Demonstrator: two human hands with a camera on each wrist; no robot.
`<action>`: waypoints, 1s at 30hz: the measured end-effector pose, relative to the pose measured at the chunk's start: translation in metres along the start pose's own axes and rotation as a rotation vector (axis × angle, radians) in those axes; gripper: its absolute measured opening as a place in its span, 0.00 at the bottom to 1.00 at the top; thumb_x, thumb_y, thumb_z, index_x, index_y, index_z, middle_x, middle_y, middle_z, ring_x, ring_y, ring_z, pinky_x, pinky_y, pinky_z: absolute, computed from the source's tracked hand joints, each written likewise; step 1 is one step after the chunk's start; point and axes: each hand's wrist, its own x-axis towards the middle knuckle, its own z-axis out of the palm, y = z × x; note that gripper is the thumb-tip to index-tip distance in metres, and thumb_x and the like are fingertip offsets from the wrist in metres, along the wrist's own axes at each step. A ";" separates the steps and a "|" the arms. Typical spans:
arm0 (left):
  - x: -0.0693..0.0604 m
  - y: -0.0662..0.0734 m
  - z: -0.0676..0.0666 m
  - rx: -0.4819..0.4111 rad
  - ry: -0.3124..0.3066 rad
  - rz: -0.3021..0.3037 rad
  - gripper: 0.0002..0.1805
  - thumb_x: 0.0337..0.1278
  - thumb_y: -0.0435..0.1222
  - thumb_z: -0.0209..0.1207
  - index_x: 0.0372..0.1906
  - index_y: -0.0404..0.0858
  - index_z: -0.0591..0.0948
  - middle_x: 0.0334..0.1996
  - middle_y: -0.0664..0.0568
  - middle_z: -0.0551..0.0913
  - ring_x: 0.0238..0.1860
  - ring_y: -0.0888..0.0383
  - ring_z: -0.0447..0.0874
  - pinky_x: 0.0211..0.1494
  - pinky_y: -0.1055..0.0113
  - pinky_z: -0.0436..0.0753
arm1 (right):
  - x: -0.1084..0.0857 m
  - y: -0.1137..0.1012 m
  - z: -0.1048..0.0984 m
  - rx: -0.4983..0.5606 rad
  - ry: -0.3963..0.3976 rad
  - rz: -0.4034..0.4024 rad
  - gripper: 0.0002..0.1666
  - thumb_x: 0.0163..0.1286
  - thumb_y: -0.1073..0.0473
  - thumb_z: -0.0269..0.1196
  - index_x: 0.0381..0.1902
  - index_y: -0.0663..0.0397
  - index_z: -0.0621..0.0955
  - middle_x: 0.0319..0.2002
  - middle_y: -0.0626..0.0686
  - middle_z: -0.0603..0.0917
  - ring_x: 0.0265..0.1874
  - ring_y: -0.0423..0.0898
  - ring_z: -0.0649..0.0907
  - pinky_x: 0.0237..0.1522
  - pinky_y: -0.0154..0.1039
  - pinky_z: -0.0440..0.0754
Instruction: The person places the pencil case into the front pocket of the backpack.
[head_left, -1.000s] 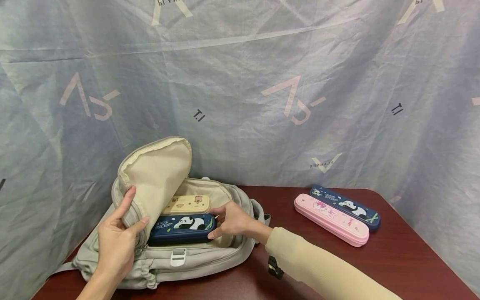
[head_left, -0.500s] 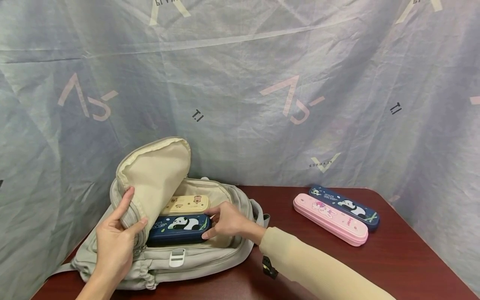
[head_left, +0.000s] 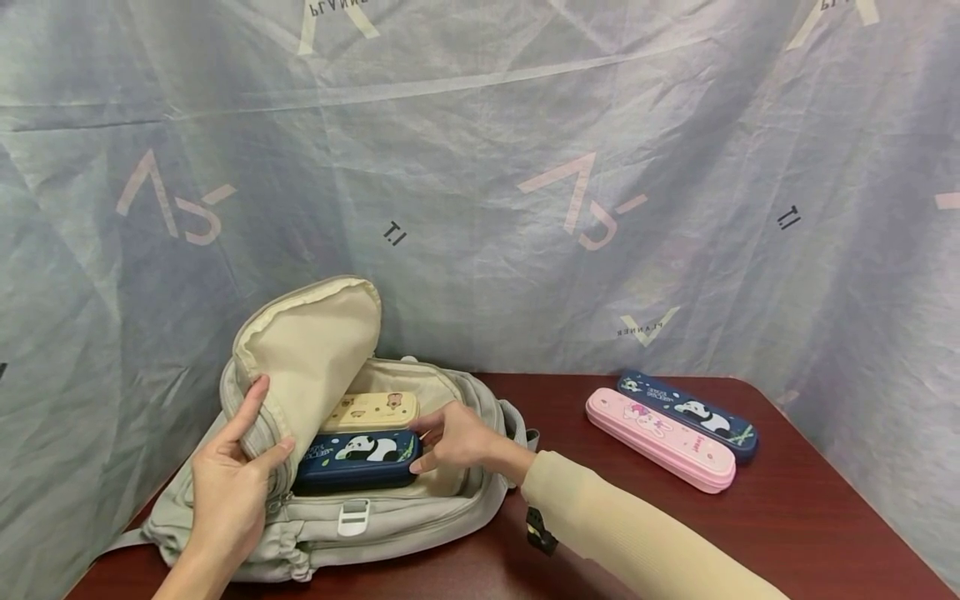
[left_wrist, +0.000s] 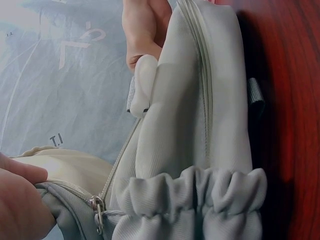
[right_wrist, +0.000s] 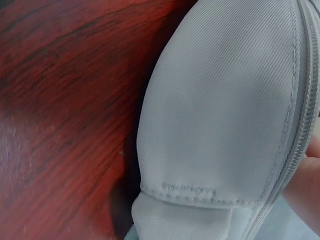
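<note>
In the head view a grey backpack lies on the table with its main compartment unzipped. My left hand pinches the edge of its cream-lined flap between thumb and fingers, folding it up and back. Inside the compartment a navy panda pencil case sits in front of a cream pencil case; the flap covers both left ends. With thumb and fingers, my right hand holds the right end of the navy case. In the left wrist view the zipper pull hangs near my left fingers.
A pink rabbit pencil case and another navy panda pencil case lie side by side on the table's right. Behind the table hangs a grey printed curtain. A white buckle sits on the bag's front.
The navy case has slid left, deeper under the flap, with my right hand moving along; in the last half second my right thumb has shifted slightly right. My left hand stays on the flap.
</note>
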 end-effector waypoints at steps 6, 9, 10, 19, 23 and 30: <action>-0.001 0.001 0.000 0.001 0.000 0.011 0.45 0.52 0.05 0.55 0.75 0.38 0.74 0.77 0.59 0.70 0.82 0.66 0.45 0.81 0.71 0.50 | 0.002 0.003 0.001 0.097 -0.001 0.038 0.33 0.51 0.72 0.81 0.58 0.64 0.87 0.52 0.56 0.90 0.50 0.53 0.89 0.53 0.36 0.84; -0.001 0.000 0.000 0.001 -0.005 0.017 0.45 0.52 0.05 0.56 0.75 0.37 0.73 0.77 0.59 0.70 0.82 0.65 0.44 0.81 0.71 0.49 | 0.005 0.003 0.003 0.080 0.006 0.048 0.33 0.51 0.71 0.82 0.57 0.63 0.88 0.51 0.55 0.90 0.49 0.50 0.89 0.53 0.36 0.84; 0.000 0.000 0.000 -0.004 -0.006 0.018 0.45 0.52 0.05 0.56 0.75 0.37 0.73 0.77 0.59 0.70 0.82 0.65 0.45 0.81 0.71 0.48 | 0.005 0.003 0.004 0.073 0.007 0.047 0.33 0.50 0.71 0.82 0.57 0.63 0.88 0.50 0.55 0.91 0.48 0.50 0.89 0.53 0.36 0.85; 0.000 -0.003 0.003 -0.001 -0.006 0.015 0.46 0.51 0.05 0.56 0.75 0.37 0.73 0.77 0.59 0.70 0.82 0.64 0.44 0.81 0.70 0.48 | -0.006 -0.005 -0.007 -0.100 0.035 0.009 0.37 0.53 0.69 0.82 0.62 0.65 0.85 0.57 0.57 0.88 0.56 0.56 0.86 0.56 0.42 0.85; 0.000 -0.003 0.003 -0.014 -0.010 0.020 0.45 0.51 0.04 0.55 0.75 0.36 0.73 0.76 0.58 0.71 0.82 0.64 0.44 0.82 0.70 0.48 | -0.018 -0.009 -0.021 -0.201 0.042 -0.059 0.37 0.57 0.66 0.81 0.65 0.65 0.83 0.61 0.59 0.86 0.57 0.56 0.85 0.60 0.47 0.83; 0.000 -0.001 0.001 -0.024 -0.008 0.016 0.46 0.52 0.04 0.54 0.75 0.38 0.74 0.78 0.58 0.68 0.82 0.64 0.45 0.80 0.72 0.54 | -0.045 -0.007 -0.043 -0.276 0.132 -0.150 0.34 0.57 0.65 0.80 0.63 0.63 0.85 0.57 0.59 0.88 0.53 0.57 0.88 0.56 0.52 0.86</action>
